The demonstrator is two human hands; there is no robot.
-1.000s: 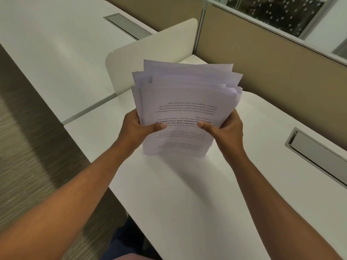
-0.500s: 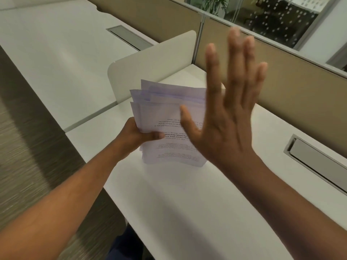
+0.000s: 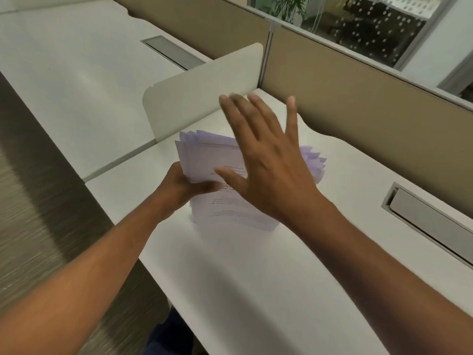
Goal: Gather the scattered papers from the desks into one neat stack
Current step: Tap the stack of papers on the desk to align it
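White paper stack gripped by left hand; right hand, fingers spread, hides its middle.

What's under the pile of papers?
The white desk is beneath the pile of papers, whose bottom edge meets it. The left hand grips one side; the right hand covers part.

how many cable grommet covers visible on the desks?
2. One grey cable cover is set into the far left desk, beyond the white divider. The other is in the near desk, right of the paper stack. More may lie out of frame.
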